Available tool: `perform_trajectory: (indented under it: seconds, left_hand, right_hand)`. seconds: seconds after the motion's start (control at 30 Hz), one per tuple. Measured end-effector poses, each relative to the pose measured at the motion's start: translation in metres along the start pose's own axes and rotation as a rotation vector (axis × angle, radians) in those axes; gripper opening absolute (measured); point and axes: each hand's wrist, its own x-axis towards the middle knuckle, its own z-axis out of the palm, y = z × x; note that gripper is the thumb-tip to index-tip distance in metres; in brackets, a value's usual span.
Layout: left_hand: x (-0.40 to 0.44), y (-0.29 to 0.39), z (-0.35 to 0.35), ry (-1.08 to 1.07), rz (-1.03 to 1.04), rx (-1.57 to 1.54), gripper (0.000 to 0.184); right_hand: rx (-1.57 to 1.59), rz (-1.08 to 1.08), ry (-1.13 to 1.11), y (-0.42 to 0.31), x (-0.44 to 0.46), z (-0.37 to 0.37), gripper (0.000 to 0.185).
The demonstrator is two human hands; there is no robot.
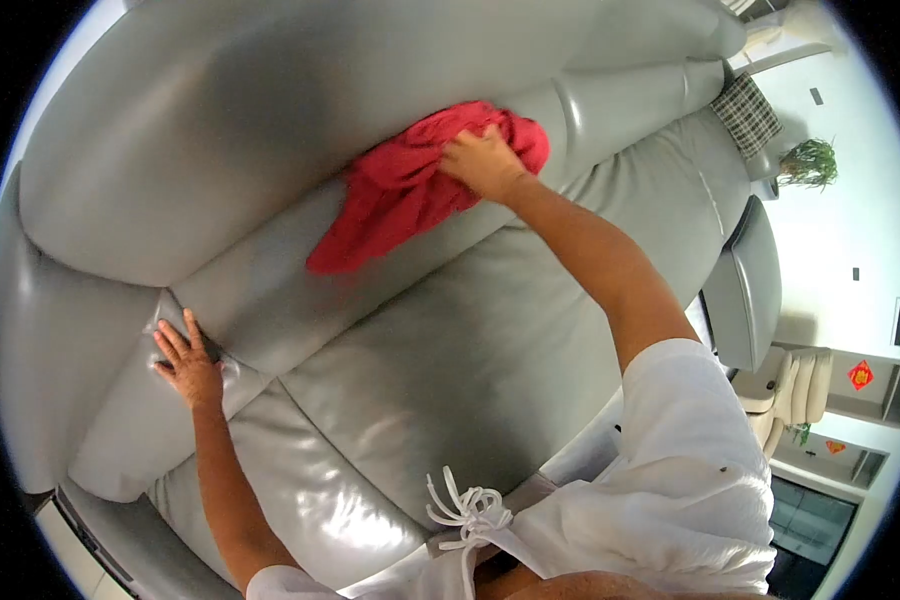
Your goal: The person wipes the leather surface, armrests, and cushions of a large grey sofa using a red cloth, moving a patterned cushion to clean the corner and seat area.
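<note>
A crumpled red cloth (400, 200) lies against the lower backrest of a grey leather sofa (440, 360). My right hand (485, 163) is on the cloth, its fingers curled into the fabric and pressing it to the leather. One corner of the cloth trails down to the left. Over on the left, my left hand (190, 368) rests on the sofa with fingers spread, near a seam between two backrest sections. It holds nothing.
A checked cushion (746, 115) sits at the sofa's far right end, near a green potted plant (808, 164). Beyond the seat stand a grey chair-like piece (754, 285) and a cream armchair (802, 386). Red decorations (861, 375) hang in the background.
</note>
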Motion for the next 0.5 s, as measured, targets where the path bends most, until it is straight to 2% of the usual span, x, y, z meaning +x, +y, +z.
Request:
perform_trajectory:
  seconds: [0.07,0.13,0.2,0.27,0.4,0.47,0.5]
  left_hand:
    - [0.000,0.003,-0.004,-0.069,-0.027,0.007,0.119]
    - [0.001,0.003,0.002,-0.027,-0.026,0.003,0.118]
    - [0.001,0.003,0.005,-0.017,-0.024,0.012,0.117]
    - [0.001,0.008,0.000,-0.026,-0.038,-0.006,0.114]
    - [-0.002,0.006,0.007,0.006,-0.028,-0.034,0.110]
    - [0.000,0.004,0.013,0.009,-0.032,-0.046,0.110]
    - [0.000,0.004,0.015,0.021,-0.037,-0.036,0.110]
  right_hand:
    - [-0.060,0.128,-0.055,0.027,-0.018,0.028,0.023]
    - [-0.008,0.257,-0.114,0.052,-0.032,0.060,0.025]
    - [0.037,0.399,-0.266,0.075,-0.036,0.077,0.026]
    - [-0.012,0.523,-0.272,0.089,-0.044,0.097,0.025]
    - [0.299,0.975,-0.234,0.138,-0.052,0.159,0.035]
    - [0.244,0.725,-0.101,0.185,-0.076,0.256,0.043]
    - [0.253,0.797,-0.111,0.171,-0.074,0.241,0.044]
